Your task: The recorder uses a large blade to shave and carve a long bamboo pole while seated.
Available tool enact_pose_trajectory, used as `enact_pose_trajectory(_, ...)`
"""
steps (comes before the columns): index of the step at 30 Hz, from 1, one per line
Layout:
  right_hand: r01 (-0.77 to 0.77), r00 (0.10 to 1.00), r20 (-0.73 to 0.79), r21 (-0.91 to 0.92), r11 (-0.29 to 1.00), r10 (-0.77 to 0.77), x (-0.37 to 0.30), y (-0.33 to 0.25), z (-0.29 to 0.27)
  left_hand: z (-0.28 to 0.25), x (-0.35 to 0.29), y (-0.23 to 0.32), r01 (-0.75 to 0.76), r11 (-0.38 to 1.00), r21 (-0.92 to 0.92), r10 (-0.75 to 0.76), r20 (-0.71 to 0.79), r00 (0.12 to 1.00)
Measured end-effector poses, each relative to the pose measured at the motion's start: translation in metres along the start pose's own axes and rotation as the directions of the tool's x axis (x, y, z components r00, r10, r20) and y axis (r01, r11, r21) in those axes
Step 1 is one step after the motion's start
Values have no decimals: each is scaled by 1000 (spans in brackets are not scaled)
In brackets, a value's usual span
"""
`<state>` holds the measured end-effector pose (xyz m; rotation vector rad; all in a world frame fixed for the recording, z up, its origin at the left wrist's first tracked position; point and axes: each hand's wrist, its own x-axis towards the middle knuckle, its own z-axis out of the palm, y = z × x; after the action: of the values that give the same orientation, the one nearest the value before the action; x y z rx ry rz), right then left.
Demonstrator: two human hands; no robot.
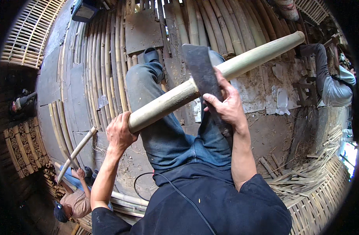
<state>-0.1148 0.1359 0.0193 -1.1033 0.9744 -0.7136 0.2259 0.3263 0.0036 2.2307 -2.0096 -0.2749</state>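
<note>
A thick, pale green bamboo pole [160,105] lies slantwise over my legs, its near end low at the left and its far end high at the right. My left hand [119,134] is wrapped round its near end. My right hand [228,105] grips a machete [201,64] with a broad, dark blade, thumb lying on the blade and fingers on its far edge. The blade crosses in front of the pole near its middle, at a node. Whether the edge has entered the bamboo I cannot tell. The machete's lower end runs down beside my right forearm.
Bamboo poles [220,25] line the floor ahead. Split bamboo strips and a woven basket [318,196] lie at the lower right. A co-worker [75,201] at the lower left holds a bamboo length [78,150]; another person [336,90] sits at the right. A cable [183,197] crosses my shirt.
</note>
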Motion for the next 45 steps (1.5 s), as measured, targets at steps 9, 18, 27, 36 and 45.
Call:
enact_pose_trajectory(9,84,956,-197,-524,848,-216,-12,-4,22,-5,12,12,102,994,30,-105,86,991)
enact_pose_trajectory(18,67,930,-317,-356,932,-188,-6,-13,-1,-7,24,15,73,997,15,-74,95,993)
enact_pose_trajectory(27,88,913,-373,-216,972,-166,-3,-9,-9,-9,21,10,146,989,24,-148,192,970)
enact_pose_trajectory(36,45,997,-48,-246,968,-58,-17,9,49,-18,36,3,108,993,-43,-92,266,959)
enact_pose_trajectory(45,278,880,-161,-586,761,-446,-9,12,18,-29,65,-8,84,979,-184,0,415,910)
